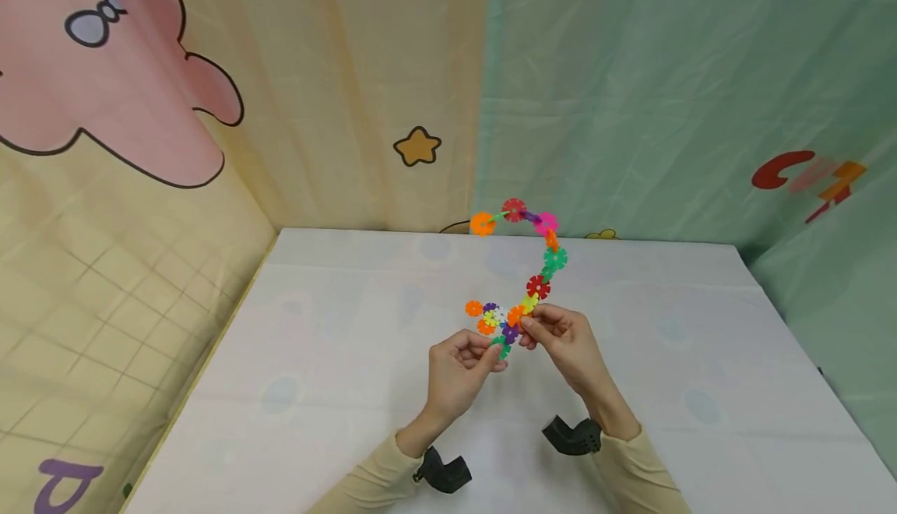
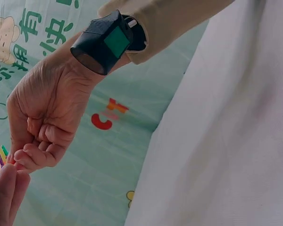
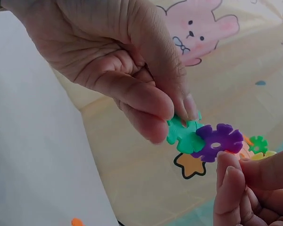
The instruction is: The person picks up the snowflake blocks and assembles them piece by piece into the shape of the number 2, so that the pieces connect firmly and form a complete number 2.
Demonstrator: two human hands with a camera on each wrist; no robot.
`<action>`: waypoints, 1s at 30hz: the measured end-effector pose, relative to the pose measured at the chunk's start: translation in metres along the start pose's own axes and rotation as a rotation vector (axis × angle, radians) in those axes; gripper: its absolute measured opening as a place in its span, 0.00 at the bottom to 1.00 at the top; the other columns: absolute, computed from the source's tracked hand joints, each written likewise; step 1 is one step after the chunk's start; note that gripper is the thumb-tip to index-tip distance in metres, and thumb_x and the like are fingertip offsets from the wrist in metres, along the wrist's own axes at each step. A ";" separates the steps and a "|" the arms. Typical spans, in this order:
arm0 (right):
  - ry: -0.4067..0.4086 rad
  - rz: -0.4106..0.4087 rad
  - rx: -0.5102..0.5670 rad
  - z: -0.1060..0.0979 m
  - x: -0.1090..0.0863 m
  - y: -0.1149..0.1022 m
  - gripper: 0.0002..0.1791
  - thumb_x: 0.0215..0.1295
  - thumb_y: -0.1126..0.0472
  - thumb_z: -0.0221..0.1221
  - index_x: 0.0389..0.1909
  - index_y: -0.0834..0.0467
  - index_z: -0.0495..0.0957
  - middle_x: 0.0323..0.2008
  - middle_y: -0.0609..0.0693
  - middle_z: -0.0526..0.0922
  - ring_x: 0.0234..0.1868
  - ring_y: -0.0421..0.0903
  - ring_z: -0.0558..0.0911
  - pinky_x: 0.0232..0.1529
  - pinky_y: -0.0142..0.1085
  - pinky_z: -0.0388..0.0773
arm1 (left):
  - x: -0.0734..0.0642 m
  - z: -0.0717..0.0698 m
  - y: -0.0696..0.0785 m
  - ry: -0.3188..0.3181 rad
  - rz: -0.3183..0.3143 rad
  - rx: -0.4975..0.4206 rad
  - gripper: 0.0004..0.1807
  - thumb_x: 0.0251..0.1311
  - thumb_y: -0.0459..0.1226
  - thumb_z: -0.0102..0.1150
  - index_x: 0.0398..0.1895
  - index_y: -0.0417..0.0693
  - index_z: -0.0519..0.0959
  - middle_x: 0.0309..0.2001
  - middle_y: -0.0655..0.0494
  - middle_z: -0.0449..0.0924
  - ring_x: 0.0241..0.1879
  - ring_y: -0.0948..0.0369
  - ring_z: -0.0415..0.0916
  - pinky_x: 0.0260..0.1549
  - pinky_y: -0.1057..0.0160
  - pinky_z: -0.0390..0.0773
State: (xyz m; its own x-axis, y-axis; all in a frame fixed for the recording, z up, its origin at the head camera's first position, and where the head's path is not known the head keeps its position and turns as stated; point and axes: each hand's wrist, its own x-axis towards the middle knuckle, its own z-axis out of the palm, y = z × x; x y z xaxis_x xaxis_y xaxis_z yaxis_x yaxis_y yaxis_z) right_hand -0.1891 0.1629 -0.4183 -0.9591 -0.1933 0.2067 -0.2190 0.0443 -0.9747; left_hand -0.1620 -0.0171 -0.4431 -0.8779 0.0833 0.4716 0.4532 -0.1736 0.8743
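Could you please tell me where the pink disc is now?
In the head view, the pink disc sits at the upper-right bend of the chain, between a purple disc and an orange one.

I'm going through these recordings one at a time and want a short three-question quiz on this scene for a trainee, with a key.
1. True or false: the right hand holds nothing.
2. In the head view, what colour is the disc at the upper-left end of the curved chain? A) white B) orange C) blue
3. Fill in: in the right wrist view, the green disc pinched by the left hand is joined to a ____ disc.

Key: 1. False; its fingers grip the chain. 2. B, an orange disc. 3. Purple; the purple disc overlaps the green one.
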 end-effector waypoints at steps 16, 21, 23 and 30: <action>0.015 0.039 -0.041 0.001 -0.002 -0.005 0.09 0.65 0.67 0.59 0.33 0.72 0.77 0.23 0.60 0.80 0.25 0.51 0.80 0.33 0.36 0.82 | 0.002 -0.001 -0.018 0.027 -0.137 -0.100 0.09 0.57 0.25 0.62 0.32 0.24 0.74 0.25 0.31 0.77 0.25 0.48 0.82 0.27 0.55 0.82; -0.007 0.031 -0.002 0.000 0.000 -0.002 0.09 0.66 0.67 0.58 0.33 0.73 0.75 0.25 0.61 0.80 0.26 0.51 0.81 0.33 0.37 0.82 | 0.005 -0.005 -0.017 -0.038 -0.165 -0.083 0.09 0.58 0.26 0.61 0.33 0.24 0.73 0.26 0.32 0.78 0.26 0.47 0.82 0.27 0.55 0.82; -0.020 0.027 0.012 0.000 0.000 0.000 0.09 0.66 0.67 0.57 0.33 0.72 0.73 0.26 0.62 0.80 0.27 0.51 0.81 0.34 0.38 0.82 | 0.007 -0.009 -0.017 -0.067 -0.186 -0.072 0.08 0.59 0.26 0.60 0.34 0.25 0.73 0.27 0.34 0.79 0.27 0.47 0.83 0.27 0.55 0.82; -0.056 0.043 -0.045 0.001 0.002 0.002 0.08 0.68 0.66 0.56 0.35 0.70 0.73 0.27 0.61 0.79 0.28 0.49 0.81 0.34 0.41 0.81 | 0.013 -0.019 -0.017 -0.153 -0.288 -0.052 0.08 0.62 0.28 0.58 0.36 0.27 0.73 0.30 0.41 0.79 0.30 0.37 0.79 0.28 0.54 0.82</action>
State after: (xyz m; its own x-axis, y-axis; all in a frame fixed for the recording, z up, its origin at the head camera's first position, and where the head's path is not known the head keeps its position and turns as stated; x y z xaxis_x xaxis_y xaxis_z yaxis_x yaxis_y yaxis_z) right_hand -0.1910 0.1613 -0.4201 -0.9566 -0.2447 0.1581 -0.1865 0.0974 -0.9776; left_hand -0.1839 -0.0320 -0.4539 -0.9336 0.2819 0.2211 0.1780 -0.1706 0.9691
